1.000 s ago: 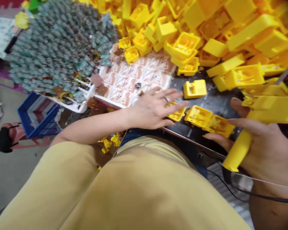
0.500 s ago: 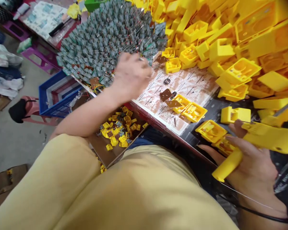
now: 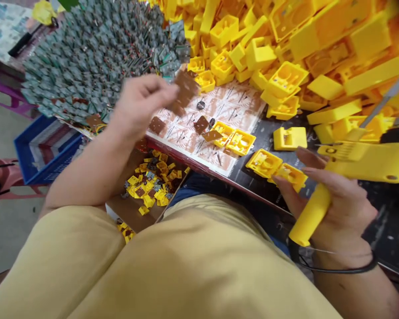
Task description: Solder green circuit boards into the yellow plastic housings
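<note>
My left hand (image 3: 139, 104) is raised over the table's edge, pinching a small brown circuit board (image 3: 185, 91) by its corner. Behind it lies a big heap of grey-green circuit boards (image 3: 86, 57). My right hand (image 3: 335, 208) grips the handle of a yellow hand tool (image 3: 355, 166), whose body points right. Its fingertips touch a yellow plastic housing (image 3: 291, 173) on the dark mat, beside a second open housing (image 3: 263, 162). Two more housings (image 3: 236, 139) sit on the patterned white sheet (image 3: 219, 106) with loose brown boards (image 3: 201, 125) next to them.
A large pile of yellow plastic housings (image 3: 302, 48) fills the back right. A cardboard tray of small yellow and brown scraps (image 3: 153, 181) sits below the table edge, over my yellow-clothed lap. A blue crate (image 3: 43, 148) stands on the floor at left. The tool's black cable (image 3: 339, 266) loops round my right wrist.
My left hand went from the housings near the table edge to the grey board heap, then came back up and left holding a brown board. The right hand keeps the tool.
</note>
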`<state>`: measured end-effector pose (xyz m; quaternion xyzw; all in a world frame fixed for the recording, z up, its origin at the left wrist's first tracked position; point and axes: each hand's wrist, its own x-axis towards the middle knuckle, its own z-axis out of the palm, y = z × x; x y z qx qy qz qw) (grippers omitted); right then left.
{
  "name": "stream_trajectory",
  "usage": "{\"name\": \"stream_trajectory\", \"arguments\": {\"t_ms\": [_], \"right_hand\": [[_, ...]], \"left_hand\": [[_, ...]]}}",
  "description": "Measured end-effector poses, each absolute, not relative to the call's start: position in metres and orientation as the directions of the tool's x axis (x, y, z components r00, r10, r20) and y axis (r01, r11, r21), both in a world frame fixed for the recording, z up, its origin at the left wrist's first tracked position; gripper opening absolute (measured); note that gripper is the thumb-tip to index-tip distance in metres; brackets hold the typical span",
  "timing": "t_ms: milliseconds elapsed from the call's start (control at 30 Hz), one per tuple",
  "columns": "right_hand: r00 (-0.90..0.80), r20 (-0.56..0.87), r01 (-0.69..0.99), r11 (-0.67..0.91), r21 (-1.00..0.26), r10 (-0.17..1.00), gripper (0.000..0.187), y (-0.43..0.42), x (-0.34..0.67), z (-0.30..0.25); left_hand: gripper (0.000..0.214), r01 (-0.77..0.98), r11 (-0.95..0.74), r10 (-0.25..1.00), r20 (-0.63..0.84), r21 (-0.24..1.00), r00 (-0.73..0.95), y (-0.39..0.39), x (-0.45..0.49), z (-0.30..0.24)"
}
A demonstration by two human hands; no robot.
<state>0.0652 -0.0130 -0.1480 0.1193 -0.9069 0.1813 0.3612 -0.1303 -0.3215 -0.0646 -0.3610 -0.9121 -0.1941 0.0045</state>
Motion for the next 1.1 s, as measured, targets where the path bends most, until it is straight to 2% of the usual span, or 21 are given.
{"name": "stream_trajectory", "arguments": {"t_ms": [67, 100, 167, 200, 233, 300, 367, 467, 533, 600, 767, 933, 1000, 1100], "right_hand": [[-0.721, 0.682, -0.425, 0.856, -0.296, -0.122, 0.049, -0.023, 0.065, -0.138], [-0.720, 0.677, -0.464, 0.830, -0.310, -0.150, 0.051, -0.029, 0.065, -0.133], [-0.717, 0.674, -0.499, 0.806, -0.319, -0.177, 0.051, -0.038, 0.064, -0.123], [-0.719, 0.679, -0.478, 0.816, -0.324, -0.152, 0.048, -0.041, 0.064, -0.119], [-0.716, 0.690, -0.445, 0.831, -0.334, -0.106, 0.045, -0.043, 0.064, -0.117], [-0.695, 0.719, -0.352, 0.859, -0.370, 0.025, 0.039, -0.042, 0.066, -0.117], [-0.670, 0.728, -0.285, 0.856, -0.431, 0.144, 0.037, -0.039, 0.069, -0.122], [-0.686, 0.669, -0.293, 0.734, -0.613, 0.285, 0.039, -0.036, 0.074, -0.129], [-0.699, 0.630, -0.335, 0.624, -0.706, 0.338, 0.041, -0.037, 0.076, -0.132], [-0.704, 0.618, -0.365, 0.569, -0.737, 0.349, 0.044, -0.041, 0.078, -0.131], [-0.708, 0.590, -0.354, 0.528, -0.772, 0.388, 0.047, -0.049, 0.082, -0.128], [-0.752, 0.539, -0.327, 0.496, -0.805, 0.378, 0.043, -0.055, 0.088, -0.131], [-0.747, 0.555, -0.339, 0.509, -0.792, 0.366, 0.041, -0.057, 0.087, -0.133], [-0.731, 0.619, -0.383, 0.577, -0.721, 0.288, 0.045, -0.056, 0.083, -0.134]], "left_hand": [[0.067, 0.599, 0.558, 0.697, 0.067, 0.574, -0.714, -0.285, -0.117, -0.074], [0.058, 0.537, 0.507, 0.739, -0.019, 0.675, -0.673, -0.267, -0.109, -0.077], [0.041, 0.195, 0.408, 0.810, -0.255, 0.892, -0.528, -0.238, -0.093, -0.081], [0.038, -0.021, 0.373, 0.835, -0.345, 0.928, -0.428, -0.228, -0.087, -0.082], [0.038, -0.211, 0.349, 0.853, -0.403, 0.913, -0.333, -0.222, -0.081, -0.083], [0.041, -0.408, 0.298, 0.867, -0.424, 0.863, -0.263, -0.219, -0.075, -0.084], [0.040, -0.398, 0.231, 0.868, -0.373, 0.888, -0.328, -0.224, -0.071, -0.087], [0.045, -0.073, 0.151, 0.874, -0.168, 0.986, -0.456, -0.231, -0.066, -0.093], [0.047, 0.164, 0.093, 0.870, -0.001, 0.982, -0.493, -0.229, -0.060, -0.097], [0.044, 0.248, 0.031, 0.843, 0.108, 0.968, -0.526, -0.222, -0.055, -0.101], [0.042, 0.089, -0.081, 0.769, 0.118, 0.993, -0.628, -0.207, -0.047, -0.107], [0.030, 0.096, -0.146, 0.722, 0.172, 0.985, -0.671, -0.203, -0.047, -0.109], [0.028, 0.090, -0.173, 0.700, 0.186, 0.981, -0.690, -0.200, -0.045, -0.112], [0.029, -0.024, -0.205, 0.713, 0.132, 0.979, -0.689, -0.198, -0.042, -0.111]]}}
